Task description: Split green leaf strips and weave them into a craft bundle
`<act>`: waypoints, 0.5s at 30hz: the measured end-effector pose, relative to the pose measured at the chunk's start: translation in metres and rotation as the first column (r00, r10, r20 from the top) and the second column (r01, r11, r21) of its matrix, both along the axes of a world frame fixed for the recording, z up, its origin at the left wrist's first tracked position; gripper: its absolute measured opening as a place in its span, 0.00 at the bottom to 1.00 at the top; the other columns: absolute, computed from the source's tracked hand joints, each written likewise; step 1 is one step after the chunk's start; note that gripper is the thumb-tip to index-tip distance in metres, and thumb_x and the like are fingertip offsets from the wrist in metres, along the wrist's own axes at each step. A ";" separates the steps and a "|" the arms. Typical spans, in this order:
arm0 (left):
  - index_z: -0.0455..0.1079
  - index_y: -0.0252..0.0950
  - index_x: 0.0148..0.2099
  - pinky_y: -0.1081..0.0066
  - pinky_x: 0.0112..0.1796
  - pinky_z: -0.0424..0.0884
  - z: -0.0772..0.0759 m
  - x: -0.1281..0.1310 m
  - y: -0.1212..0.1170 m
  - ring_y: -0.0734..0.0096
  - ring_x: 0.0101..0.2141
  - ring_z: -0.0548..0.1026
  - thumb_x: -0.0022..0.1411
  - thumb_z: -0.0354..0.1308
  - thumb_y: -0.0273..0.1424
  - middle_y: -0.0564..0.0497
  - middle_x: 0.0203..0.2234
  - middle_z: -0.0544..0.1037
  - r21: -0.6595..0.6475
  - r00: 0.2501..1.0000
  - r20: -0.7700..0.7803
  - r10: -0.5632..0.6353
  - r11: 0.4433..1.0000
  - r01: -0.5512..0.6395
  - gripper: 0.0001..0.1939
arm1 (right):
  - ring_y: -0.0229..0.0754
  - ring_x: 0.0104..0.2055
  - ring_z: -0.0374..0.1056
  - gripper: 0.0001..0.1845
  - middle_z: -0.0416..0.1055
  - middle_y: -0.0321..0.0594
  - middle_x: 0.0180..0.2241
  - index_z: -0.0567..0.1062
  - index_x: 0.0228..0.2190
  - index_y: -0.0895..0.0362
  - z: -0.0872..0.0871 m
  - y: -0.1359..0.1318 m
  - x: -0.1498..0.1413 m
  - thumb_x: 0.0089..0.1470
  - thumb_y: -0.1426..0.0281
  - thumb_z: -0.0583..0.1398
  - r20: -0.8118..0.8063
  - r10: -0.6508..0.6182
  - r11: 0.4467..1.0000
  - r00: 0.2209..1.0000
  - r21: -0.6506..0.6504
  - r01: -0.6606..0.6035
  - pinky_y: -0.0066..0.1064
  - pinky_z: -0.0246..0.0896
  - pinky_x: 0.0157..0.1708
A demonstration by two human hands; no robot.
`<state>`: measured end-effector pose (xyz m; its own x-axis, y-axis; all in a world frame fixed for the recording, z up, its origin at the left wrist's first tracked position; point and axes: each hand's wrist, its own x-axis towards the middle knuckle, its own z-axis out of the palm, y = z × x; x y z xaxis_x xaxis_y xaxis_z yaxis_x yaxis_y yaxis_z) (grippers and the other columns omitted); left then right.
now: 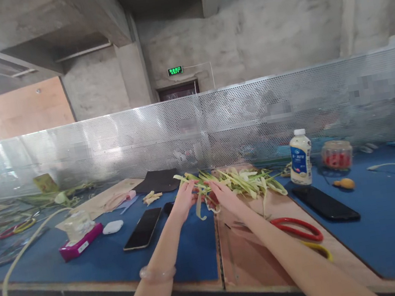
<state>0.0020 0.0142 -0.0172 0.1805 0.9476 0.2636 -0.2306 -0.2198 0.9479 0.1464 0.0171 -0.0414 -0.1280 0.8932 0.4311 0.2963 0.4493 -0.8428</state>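
Note:
Both my arms reach forward over a blue-topped workbench (pixel 184 251). My left hand (pixel 184 199) and my right hand (pixel 224 195) meet at a pale green leaf strip (pixel 200 207) that loops between them, fingers pinched on it. Just behind the hands lies a pile of green and yellow leaf strips (pixel 243 181) on a brown board (pixel 246 256). A clear bangle (pixel 157 274) sits on my left wrist.
Red-handled scissors (pixel 302 227) lie by my right forearm. Black phones (pixel 143 229) (pixel 325 203), a white bottle (pixel 300 157), a jar (pixel 337 155), a pink tissue pack (pixel 80 241), a white earbud case (pixel 113 227). A perforated metal screen (pixel 216 124) bounds the bench's far side.

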 end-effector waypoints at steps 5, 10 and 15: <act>0.64 0.34 0.41 0.71 0.28 0.70 0.000 0.001 -0.001 0.75 0.21 0.73 0.60 0.49 0.34 0.54 0.25 0.68 0.025 1.000 0.007 -0.010 1.000 0.009 0.10 | 0.39 0.14 0.63 0.27 0.68 0.36 0.18 0.62 0.48 0.57 -0.004 -0.003 -0.001 0.57 0.54 0.40 -0.049 0.101 0.984 0.994 -0.141 -0.108 0.29 0.57 0.13; 0.64 0.34 0.42 0.73 0.27 0.69 0.000 0.000 0.000 0.77 0.21 0.72 0.60 0.50 0.34 0.54 0.25 0.68 0.034 0.999 0.011 -0.047 0.998 0.046 0.10 | 0.37 0.09 0.59 0.26 0.68 0.36 0.16 0.63 0.45 0.59 -0.002 -0.006 0.000 0.57 0.55 0.40 -0.082 0.149 0.969 0.986 -0.187 -0.162 0.26 0.49 0.08; 0.65 0.33 0.40 0.73 0.26 0.69 -0.003 0.001 -0.001 0.75 0.22 0.72 0.59 0.50 0.36 0.51 0.26 0.70 0.048 0.991 0.022 -0.134 0.990 0.133 0.11 | 0.33 0.07 0.52 0.22 0.67 0.33 0.16 0.62 0.47 0.59 0.004 -0.009 0.001 0.54 0.70 0.40 -0.097 0.193 0.959 0.976 -0.191 -0.209 0.23 0.44 0.07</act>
<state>0.0032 0.0137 -0.0199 0.2971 0.9022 0.3126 -0.2848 -0.2288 0.9309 0.1476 0.0081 -0.0369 -0.2871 0.9211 0.2629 0.1485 0.3139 -0.9378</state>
